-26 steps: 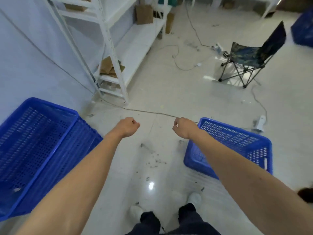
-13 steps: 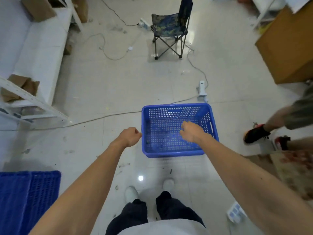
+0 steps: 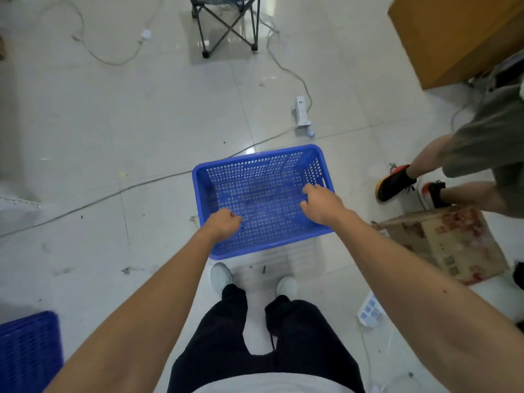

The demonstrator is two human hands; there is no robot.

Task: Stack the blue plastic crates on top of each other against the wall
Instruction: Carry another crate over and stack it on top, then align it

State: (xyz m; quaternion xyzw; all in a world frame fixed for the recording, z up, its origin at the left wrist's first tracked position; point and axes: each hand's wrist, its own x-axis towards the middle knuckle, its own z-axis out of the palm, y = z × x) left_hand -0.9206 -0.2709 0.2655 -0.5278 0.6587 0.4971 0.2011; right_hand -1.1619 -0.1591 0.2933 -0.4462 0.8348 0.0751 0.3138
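Both hands are reaching down over the crate (image 3: 263,199) on the floor, neither gripping it yet. Left hand (image 3: 224,224) is curling into a loose fist above the crate's near-left corner, holding nothing; whether it is touching the rim is unclear. Right hand (image 3: 320,204) is hanging half open over the crate's right side, fingers bent, empty, close to the right wall but not clearly on it.

Nearest, the person's two white shoes (image 3: 221,276) are standing just short of the crate's near edge. Crate is sitting upright, empty, mouth up, in open floor, well apart from any wall in view. Second crate (image 3: 28,353) is showing only as a corner, well left of and nearer than the first crate. Brown box (image 3: 442,242) is lying just right of the crate. Another person's legs (image 3: 419,182) are standing right of the crate, beyond the box. Cable (image 3: 113,194) is running across the floor left of the crate and passing behind it. Power strip (image 3: 302,112) is lying just beyond the crate's far edge. Folding chair (image 3: 226,24) is standing well beyond it.

Progress judgement: early in this cycle. This crate is not lifted, not stacked. Left: grab both sides, lift, carry to the other crate, set it on top.
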